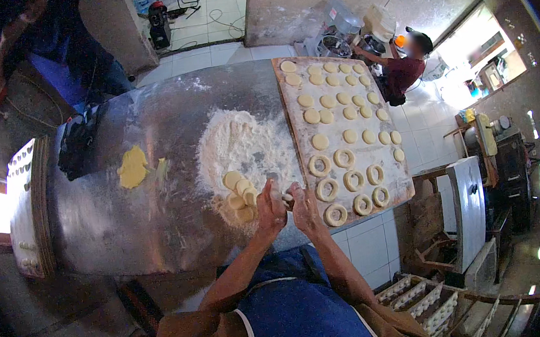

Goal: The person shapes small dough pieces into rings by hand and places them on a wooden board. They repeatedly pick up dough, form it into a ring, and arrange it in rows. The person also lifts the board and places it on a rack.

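My left hand (272, 209) and my right hand (306, 210) meet above the near edge of the metal table. Both are closed on a small pale piece of dough (287, 198), mostly hidden by the fingers. Just left of my left hand, several flat dough discs (232, 179) lie overlapped at the edge of a white flour patch (231, 133). A floured wooden board (339, 149) sits right of my hands. Rows of dough discs (320, 141) cover its far part, and several dough rings (328, 190) lie on its near part.
A yellow dough-like lump (133, 167) and a black plastic bag (78, 143) lie on the metal table (172, 222). Stacked trays (42, 207) stand at its left end. One person (73, 51) stands far left; another (402, 67) works by metal bowls. A rack (430, 305) holds dough pieces below right.
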{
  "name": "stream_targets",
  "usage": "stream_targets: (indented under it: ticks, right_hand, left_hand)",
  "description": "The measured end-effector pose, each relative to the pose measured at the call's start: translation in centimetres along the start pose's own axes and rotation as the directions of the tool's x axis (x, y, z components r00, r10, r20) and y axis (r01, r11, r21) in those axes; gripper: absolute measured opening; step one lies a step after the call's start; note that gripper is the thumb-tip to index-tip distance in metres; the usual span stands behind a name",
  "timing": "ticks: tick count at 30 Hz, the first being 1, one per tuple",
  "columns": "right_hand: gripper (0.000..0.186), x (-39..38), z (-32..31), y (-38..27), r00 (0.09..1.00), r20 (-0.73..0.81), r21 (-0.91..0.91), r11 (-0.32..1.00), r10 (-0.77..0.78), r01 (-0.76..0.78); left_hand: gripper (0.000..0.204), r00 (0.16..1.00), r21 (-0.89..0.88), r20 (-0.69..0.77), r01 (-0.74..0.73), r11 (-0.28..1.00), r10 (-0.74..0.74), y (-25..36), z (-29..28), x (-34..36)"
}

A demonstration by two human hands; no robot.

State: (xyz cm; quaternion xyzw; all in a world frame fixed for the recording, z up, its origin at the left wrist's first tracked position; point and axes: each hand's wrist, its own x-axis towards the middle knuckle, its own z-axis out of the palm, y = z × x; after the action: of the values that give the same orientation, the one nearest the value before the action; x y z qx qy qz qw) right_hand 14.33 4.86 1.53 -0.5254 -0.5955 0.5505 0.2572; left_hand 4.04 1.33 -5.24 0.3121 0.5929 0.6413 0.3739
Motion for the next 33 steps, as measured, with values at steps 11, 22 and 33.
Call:
stream_targets:
  ticks: [11,22,33]
  right_hand:
    - [0.051,0.2,-8.8,0.0,0.963,-0.041,-0.027,0.963,-0.268,0.267]
    - [0.05,3.0,-20.2,2.9,0.929,-0.043,-0.137,0.923,-0.367,0.359]
    - [0.045,5.6,-28.2,3.6,0.963,-0.085,0.215,0.939,-0.257,0.269]
  left_hand:
    - [0.027,0.825,-0.741,0.318,0.524,0.419,-0.468,-3.3,8.8,0.6]
    - [0.03,0.943,-0.327,0.191,0.323,0.888,-0.273,-8.0,18.1,0.9]
    - [0.041,0.975,0.177,0.054,-0.221,0.959,0.215,-7.2,27.1,3.4]
